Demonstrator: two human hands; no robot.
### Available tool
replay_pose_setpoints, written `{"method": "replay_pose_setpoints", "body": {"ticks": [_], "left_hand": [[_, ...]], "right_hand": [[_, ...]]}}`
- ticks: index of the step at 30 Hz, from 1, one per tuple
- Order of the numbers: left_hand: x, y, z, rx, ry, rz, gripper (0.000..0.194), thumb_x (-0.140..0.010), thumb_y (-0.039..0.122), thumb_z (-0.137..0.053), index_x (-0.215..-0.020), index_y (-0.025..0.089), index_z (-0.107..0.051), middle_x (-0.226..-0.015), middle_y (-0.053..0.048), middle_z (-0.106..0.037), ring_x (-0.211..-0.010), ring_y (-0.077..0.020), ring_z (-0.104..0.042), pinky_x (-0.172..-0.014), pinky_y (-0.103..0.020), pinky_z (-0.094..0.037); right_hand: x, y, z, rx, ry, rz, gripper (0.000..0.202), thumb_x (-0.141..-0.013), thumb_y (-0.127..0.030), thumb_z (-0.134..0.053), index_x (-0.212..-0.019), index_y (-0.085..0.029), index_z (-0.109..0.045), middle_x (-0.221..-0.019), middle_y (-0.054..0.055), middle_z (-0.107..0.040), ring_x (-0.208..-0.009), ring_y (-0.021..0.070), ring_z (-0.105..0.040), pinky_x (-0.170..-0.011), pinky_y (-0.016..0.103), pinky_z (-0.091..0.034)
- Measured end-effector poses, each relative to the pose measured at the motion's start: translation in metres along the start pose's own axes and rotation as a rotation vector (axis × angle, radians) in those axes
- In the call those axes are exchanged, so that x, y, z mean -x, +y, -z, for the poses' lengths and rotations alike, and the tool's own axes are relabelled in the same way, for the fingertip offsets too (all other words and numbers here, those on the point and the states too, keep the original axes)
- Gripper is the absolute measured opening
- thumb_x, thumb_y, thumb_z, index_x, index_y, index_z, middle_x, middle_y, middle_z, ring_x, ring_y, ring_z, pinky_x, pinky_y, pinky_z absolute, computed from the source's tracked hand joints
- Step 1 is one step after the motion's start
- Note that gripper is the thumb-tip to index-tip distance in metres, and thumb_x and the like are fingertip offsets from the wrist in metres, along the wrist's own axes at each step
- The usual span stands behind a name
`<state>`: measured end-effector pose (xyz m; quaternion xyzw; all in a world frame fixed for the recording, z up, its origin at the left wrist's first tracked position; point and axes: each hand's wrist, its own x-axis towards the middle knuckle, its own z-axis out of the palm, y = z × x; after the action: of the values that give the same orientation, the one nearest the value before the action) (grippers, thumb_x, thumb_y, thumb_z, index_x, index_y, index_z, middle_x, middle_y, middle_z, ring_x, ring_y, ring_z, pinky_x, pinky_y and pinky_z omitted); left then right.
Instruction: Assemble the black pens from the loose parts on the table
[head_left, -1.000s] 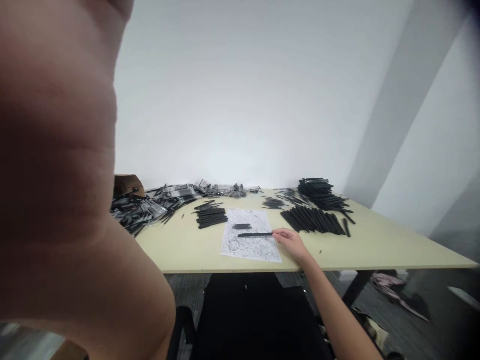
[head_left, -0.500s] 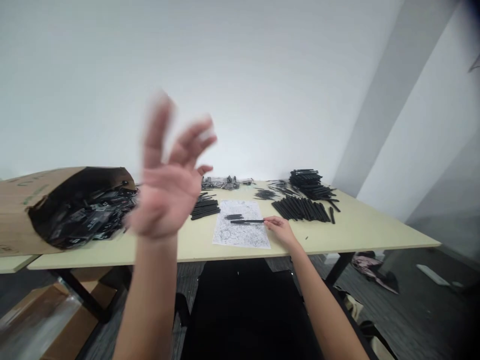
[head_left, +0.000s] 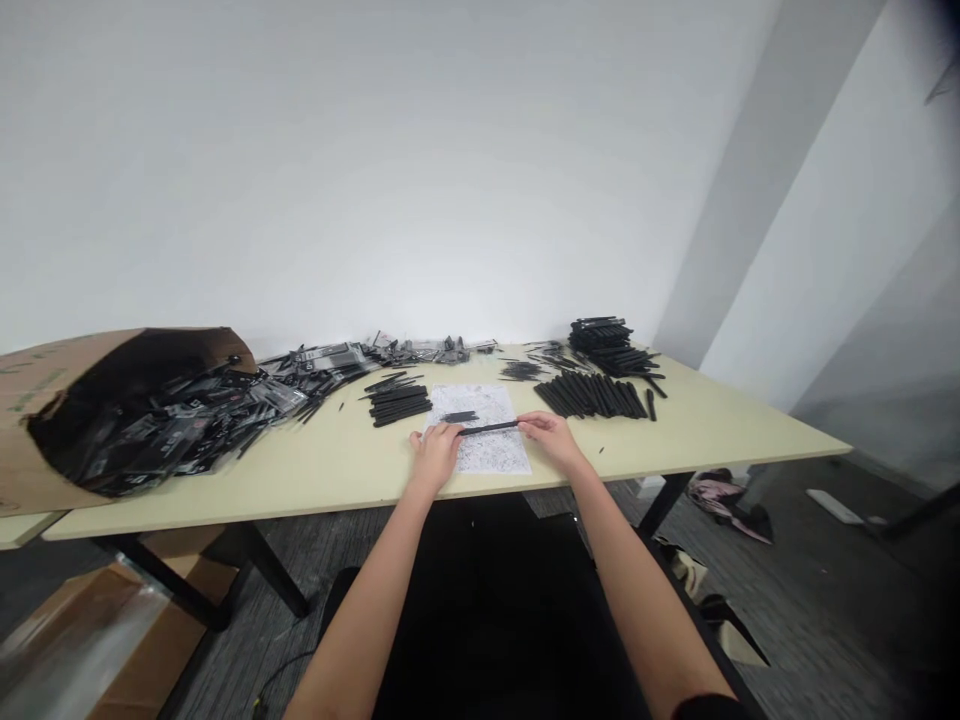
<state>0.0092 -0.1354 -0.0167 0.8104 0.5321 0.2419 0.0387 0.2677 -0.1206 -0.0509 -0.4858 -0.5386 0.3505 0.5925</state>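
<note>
Between my two hands a slim black pen lies level just above a speckled white sheet of paper. My left hand is closed on the pen's left end. At its right end, my right hand pinches it between thumb and fingers. Beyond the pen, a few small dark refill-like sticks lie on the paper. To the left of the sheet is a stack of black pens; a wide row of black pens lies to its right.
A tipped cardboard box spills clear-and-black packets onto the pale yellow table. Along the wall lie more plastic packets, thin dark sticks and a tall pile of black pens. Below stands an open carton.
My left hand has come down from its raised, open position in front of the camera and taken hold of the pen's left end. My right hand keeps its grip on the pen.
</note>
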Motion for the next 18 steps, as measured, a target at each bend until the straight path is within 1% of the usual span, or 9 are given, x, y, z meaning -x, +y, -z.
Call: {"method": "replay_pose_setpoints", "body": {"ticks": [3,6,10,13,15,18], "left_hand": [[-0.0019,-0.0020,0.0003,0.002,0.007,0.000,0.033,-0.103,0.024,-0.037,-0.121,0.025,-0.064,-0.123,-0.009,-0.067,-0.114,-0.0267,-0.058,-0.102,-0.052,-0.032],[-0.0032,-0.0044,-0.0027,-0.008,-0.006,-0.004,0.033,-0.103,0.024,-0.036,-0.121,0.025,-0.064,-0.123,-0.009,-0.067,-0.114,-0.0271,-0.058,-0.102,-0.052,-0.031],[-0.0041,-0.0059,-0.0045,0.002,-0.038,0.004,0.034,-0.103,0.024,-0.034,-0.121,0.024,-0.064,-0.124,-0.010,-0.067,-0.116,-0.0285,-0.057,-0.102,-0.054,-0.031],[-0.0048,-0.0074,-0.0044,0.013,-0.057,-0.005,0.036,-0.103,0.024,-0.032,-0.121,0.024,-0.063,-0.124,-0.009,-0.067,-0.117,-0.0288,-0.056,-0.102,-0.054,-0.031],[-0.0050,-0.0085,-0.0045,0.015,-0.065,-0.003,0.037,-0.103,0.023,-0.030,-0.121,0.025,-0.063,-0.124,-0.009,-0.067,-0.117,-0.0285,-0.055,-0.102,-0.053,-0.031],[-0.0046,-0.0094,-0.0043,0.030,-0.053,0.010,0.036,-0.103,0.024,-0.031,-0.120,0.026,-0.063,-0.125,-0.008,-0.066,-0.116,-0.0278,-0.055,-0.101,-0.051,-0.031]], "right_hand": [[0.0016,-0.0031,-0.0001,-0.011,-0.016,-0.002,0.045,-0.057,-0.048,-0.083,-0.090,-0.018,-0.076,-0.090,0.010,-0.077,-0.083,0.0220,-0.069,-0.078,0.035,-0.053],[0.0031,-0.0067,0.0001,-0.001,-0.035,0.004,0.041,-0.057,-0.044,-0.083,-0.089,-0.018,-0.076,-0.090,0.009,-0.077,-0.081,0.0208,-0.068,-0.078,0.035,-0.052],[0.0043,-0.0079,0.0004,0.045,-0.065,0.028,0.037,-0.060,-0.045,-0.079,-0.087,-0.019,-0.077,-0.086,0.007,-0.076,-0.076,0.0195,-0.065,-0.074,0.033,-0.050],[0.0046,-0.0071,-0.0002,0.043,-0.069,0.041,0.035,-0.061,-0.044,-0.078,-0.086,-0.020,-0.077,-0.090,0.008,-0.077,-0.078,0.0192,-0.065,-0.074,0.033,-0.050],[0.0049,-0.0072,-0.0011,0.044,-0.076,0.051,0.034,-0.062,-0.043,-0.077,-0.087,-0.020,-0.077,-0.093,0.008,-0.076,-0.079,0.0192,-0.065,-0.074,0.032,-0.050],[0.0059,-0.0090,-0.0029,0.054,-0.079,0.047,0.036,-0.064,-0.045,-0.076,-0.089,-0.019,-0.076,-0.089,0.008,-0.076,-0.076,0.0192,-0.065,-0.071,0.032,-0.050]]}}
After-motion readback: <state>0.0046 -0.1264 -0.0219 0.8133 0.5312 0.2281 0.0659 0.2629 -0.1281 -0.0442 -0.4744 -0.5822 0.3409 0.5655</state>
